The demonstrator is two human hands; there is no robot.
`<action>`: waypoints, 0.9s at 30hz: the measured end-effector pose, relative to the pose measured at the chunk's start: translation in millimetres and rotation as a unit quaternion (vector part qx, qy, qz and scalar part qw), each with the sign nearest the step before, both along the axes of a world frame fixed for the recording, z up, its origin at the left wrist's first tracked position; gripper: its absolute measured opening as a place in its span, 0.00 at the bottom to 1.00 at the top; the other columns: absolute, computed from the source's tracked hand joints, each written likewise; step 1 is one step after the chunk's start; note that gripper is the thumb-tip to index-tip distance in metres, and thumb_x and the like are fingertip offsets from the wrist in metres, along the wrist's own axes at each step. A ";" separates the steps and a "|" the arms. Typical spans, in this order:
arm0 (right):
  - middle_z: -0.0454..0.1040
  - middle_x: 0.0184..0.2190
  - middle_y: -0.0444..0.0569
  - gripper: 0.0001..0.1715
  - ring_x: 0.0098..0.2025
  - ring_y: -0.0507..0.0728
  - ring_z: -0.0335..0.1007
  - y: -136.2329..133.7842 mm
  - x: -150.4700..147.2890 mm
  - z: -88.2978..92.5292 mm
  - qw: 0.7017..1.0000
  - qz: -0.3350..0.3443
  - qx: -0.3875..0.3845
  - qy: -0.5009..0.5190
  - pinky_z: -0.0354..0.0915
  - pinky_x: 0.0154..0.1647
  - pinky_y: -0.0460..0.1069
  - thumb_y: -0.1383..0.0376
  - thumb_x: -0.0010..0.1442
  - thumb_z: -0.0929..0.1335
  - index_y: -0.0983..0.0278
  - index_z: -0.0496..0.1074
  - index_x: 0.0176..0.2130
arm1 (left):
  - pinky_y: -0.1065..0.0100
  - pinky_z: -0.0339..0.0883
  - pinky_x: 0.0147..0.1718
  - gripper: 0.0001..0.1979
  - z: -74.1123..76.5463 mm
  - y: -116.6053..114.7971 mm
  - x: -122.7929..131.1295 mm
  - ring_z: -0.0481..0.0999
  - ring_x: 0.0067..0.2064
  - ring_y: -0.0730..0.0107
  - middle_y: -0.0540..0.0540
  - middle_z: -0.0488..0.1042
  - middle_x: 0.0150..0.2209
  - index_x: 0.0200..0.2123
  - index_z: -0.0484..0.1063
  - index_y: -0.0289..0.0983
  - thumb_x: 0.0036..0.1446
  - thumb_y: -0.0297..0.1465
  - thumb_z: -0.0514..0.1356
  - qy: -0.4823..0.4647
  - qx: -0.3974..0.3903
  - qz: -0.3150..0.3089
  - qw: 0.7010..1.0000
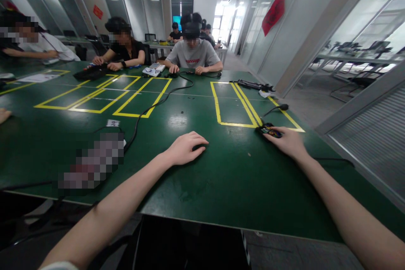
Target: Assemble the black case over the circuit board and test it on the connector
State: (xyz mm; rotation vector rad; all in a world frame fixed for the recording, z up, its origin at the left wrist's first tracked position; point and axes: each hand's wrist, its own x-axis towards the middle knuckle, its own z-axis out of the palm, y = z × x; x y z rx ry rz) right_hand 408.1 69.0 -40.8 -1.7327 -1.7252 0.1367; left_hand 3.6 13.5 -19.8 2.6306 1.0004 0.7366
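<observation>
My right hand (290, 142) grips the near side of a black gooseneck microphone base (268, 130) at the right of the table. Its face is uncovered, with small coloured parts or wires inside. A thin bent stalk with a dark rounded tip (284, 107) reaches up and right from the base. My left hand (187, 148) rests palm down on the green tabletop (215, 185), well left of the microphone. Its fingers are stretched out and slightly bent, with thumb and forefinger apart. The dark patch under them looks like shadow.
Yellow tape (218, 105) marks rectangles on the table. A black folded stand (251, 85) lies at the back right. On the left are a blurred-out object (95, 162), a black cable (139, 124) and a number tag (113, 123). A person (194, 52) sits opposite, others further left.
</observation>
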 end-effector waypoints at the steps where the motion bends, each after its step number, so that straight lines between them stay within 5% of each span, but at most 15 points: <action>1: 0.80 0.37 0.57 0.22 0.40 0.68 0.77 -6.9 -17.9 1.8 0.999 0.046 -0.016 0.004 0.72 0.45 0.62 0.50 0.49 0.74 0.63 0.80 0.38 | 0.58 0.73 0.53 0.12 1.0 -0.8 0.4 0.77 0.53 0.62 0.43 0.80 0.51 0.51 0.78 0.39 0.68 0.31 0.57 -0.006 0.000 -0.001 1.000; 5: 0.80 0.42 0.53 0.20 0.43 0.64 0.77 -39.4 -97.6 8.0 0.952 0.302 -0.029 0.021 0.72 0.46 0.58 0.52 0.56 0.73 0.60 0.80 0.44 | 0.57 0.72 0.53 0.20 6.1 -7.1 2.7 0.77 0.53 0.58 0.40 0.78 0.54 0.55 0.75 0.39 0.62 0.39 0.64 -0.042 -0.003 -0.036 0.998; 9: 0.79 0.40 0.52 0.18 0.40 0.60 0.77 -57.0 -150.8 13.7 0.880 0.471 -0.053 0.009 0.71 0.43 0.54 0.55 0.60 0.73 0.60 0.80 0.47 | 0.61 0.73 0.44 0.21 7.4 -12.3 5.0 0.77 0.42 0.60 0.42 0.78 0.38 0.45 0.78 0.36 0.56 0.45 0.68 -0.051 -0.008 -0.058 0.997; 18: 0.81 0.39 0.51 0.17 0.39 0.60 0.78 -55.8 -149.8 17.6 0.902 0.430 -0.033 0.031 0.71 0.42 0.54 0.55 0.59 0.74 0.60 0.79 0.47 | 0.58 0.68 0.51 0.16 2.7 -7.9 7.7 0.77 0.48 0.59 0.45 0.80 0.44 0.46 0.75 0.38 0.55 0.34 0.69 -0.033 -0.028 -0.021 0.999; 27: 0.81 0.40 0.52 0.15 0.40 0.60 0.79 -49.9 -147.9 10.7 0.909 0.411 0.050 0.046 0.74 0.43 0.53 0.55 0.58 0.76 0.61 0.77 0.41 | 0.51 0.64 0.59 0.35 6.5 -8.7 7.6 0.70 0.60 0.49 0.39 0.75 0.58 0.61 0.69 0.41 0.52 0.45 0.71 0.031 -0.061 -0.024 0.997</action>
